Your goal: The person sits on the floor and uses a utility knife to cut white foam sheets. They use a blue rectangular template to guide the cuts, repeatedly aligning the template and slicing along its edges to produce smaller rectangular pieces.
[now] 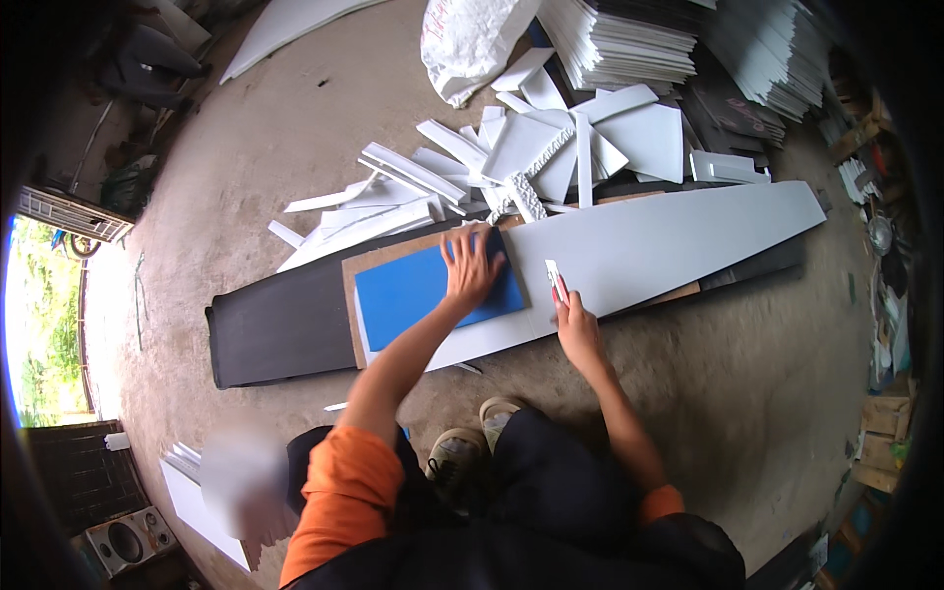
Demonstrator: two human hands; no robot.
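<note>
My left hand (473, 271) lies flat with spread fingers near the right end of a blue rectangular board (411, 295). That board rests on a long white sheet (678, 231), with brown board showing along its left edge. In my right hand (578, 324) is a red and white utility knife (557, 280), its tip pointing away from me above the white sheet, just right of the blue board. Whether the blade touches the sheet I cannot tell. Underneath everything a long black mat (280, 332) sticks out to the left.
Beyond the sheet lies a heap of white offcuts (482, 157). Stacks of white panels (629, 49) stand at the far right beside a white sack (467, 49). My shoes (457, 452) are on the concrete floor close to the sheet's near edge. A speaker (128, 541) sits at lower left.
</note>
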